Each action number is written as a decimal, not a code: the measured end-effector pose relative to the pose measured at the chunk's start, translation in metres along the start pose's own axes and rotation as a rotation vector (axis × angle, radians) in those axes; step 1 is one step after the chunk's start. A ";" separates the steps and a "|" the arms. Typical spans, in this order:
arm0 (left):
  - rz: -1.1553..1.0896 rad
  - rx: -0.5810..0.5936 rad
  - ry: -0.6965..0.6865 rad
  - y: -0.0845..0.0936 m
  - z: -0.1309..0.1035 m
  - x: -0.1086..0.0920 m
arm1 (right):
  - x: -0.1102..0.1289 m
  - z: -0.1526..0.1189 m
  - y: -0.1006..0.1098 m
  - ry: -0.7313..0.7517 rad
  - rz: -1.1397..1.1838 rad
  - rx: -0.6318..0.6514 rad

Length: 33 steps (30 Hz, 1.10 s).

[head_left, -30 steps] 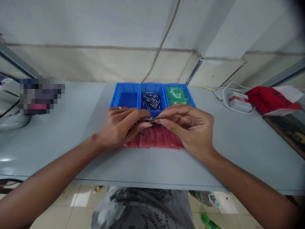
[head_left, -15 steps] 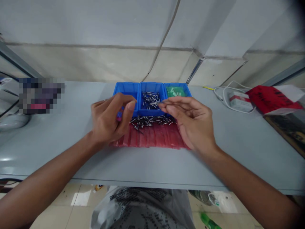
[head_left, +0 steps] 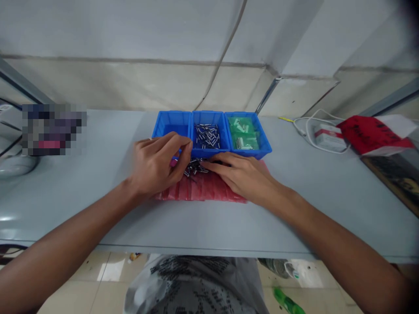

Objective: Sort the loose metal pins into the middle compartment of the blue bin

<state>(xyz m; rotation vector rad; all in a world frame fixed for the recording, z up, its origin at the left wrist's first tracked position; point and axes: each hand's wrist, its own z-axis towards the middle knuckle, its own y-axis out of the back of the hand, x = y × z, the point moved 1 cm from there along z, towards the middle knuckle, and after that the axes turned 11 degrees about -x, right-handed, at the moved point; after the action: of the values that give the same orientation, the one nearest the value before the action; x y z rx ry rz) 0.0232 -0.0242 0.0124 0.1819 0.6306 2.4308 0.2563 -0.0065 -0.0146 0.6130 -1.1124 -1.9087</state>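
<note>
- Currently I have the left hand (head_left: 159, 163) over the left end of the loose pins (head_left: 193, 168), fingers curled, thumb and forefinger tips close together; I cannot tell whether they pinch anything.
- My right hand (head_left: 248, 176) reaches in from the other side, palm down, fingers loosely extended, tips at the loose pins; any grip beneath them is hidden from me.
- The loose pins lie heaped on the red bags (head_left: 199, 189), just in front of the middle bin (head_left: 209, 153). More pins (head_left: 207, 136) lie inside that bin.
- The right bin (head_left: 254, 154) holds green bags (head_left: 244, 128) with pale pieces showing; the left bin (head_left: 163, 125) is partly behind my left hand.
- I'd judge scattering the likeliest trouble: a raking finger could send pins off the slick plastic onto the counter (head_left: 183, 226).
- With pins this thin and tangled, a pinch could pick up two at once, or let one slip.
- Dragging the right wrist could shift the red bags and spill the heap along with them.
- Both hands work near the bin fronts, so a knuckle could nudge a bin or knock a pin loose.
</note>
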 end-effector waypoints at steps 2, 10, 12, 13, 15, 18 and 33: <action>-0.006 -0.002 -0.009 0.000 -0.001 0.000 | -0.001 0.000 -0.003 -0.054 0.039 0.016; -0.024 0.007 -0.050 -0.003 -0.004 0.001 | 0.000 0.000 -0.001 -0.041 0.028 -0.005; -0.031 0.012 -0.063 -0.002 -0.005 0.001 | 0.000 0.001 0.001 -0.069 0.036 -0.029; -0.037 0.015 -0.072 -0.002 -0.005 0.001 | 0.000 0.001 0.002 -0.084 0.052 -0.044; -0.044 0.020 -0.092 -0.001 -0.005 0.001 | 0.001 0.002 0.004 -0.106 0.103 -0.078; -0.044 0.018 -0.108 -0.001 -0.004 0.000 | 0.002 0.002 0.007 -0.112 0.157 -0.124; -0.150 0.044 -0.227 -0.003 -0.005 -0.005 | 0.007 0.012 0.017 -0.340 0.666 -0.207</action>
<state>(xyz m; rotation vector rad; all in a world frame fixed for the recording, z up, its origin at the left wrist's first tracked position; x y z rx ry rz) 0.0275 -0.0264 0.0067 0.4079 0.5744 2.2129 0.2508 -0.0113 0.0064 -0.1994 -1.1231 -1.5284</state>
